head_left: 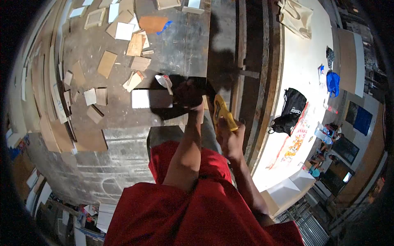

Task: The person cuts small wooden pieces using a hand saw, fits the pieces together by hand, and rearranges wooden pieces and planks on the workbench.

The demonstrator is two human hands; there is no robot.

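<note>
My right hand (230, 139) is closed around the yellow handle of what looks like a handsaw (222, 110), just past the bench edge. Its blade is lost in dark shadow. My left hand (188, 95) rests at the right end of a white rectangular board (141, 99), near that same edge. Deep shadow covers its fingers, so their grip does not show. Just beyond the board is a small white and red item (164, 83), which I cannot make out further.
Loose wood offcuts (107, 64) and an orange-brown piece (152, 24) lie on the dark bench (172, 53). Long boards (49, 90) line its left side. Wooden beams (269, 82) run along the right. Beyond them, a white surface (262, 164) bears a black drawstring bag (292, 107) and a cream bag (296, 18).
</note>
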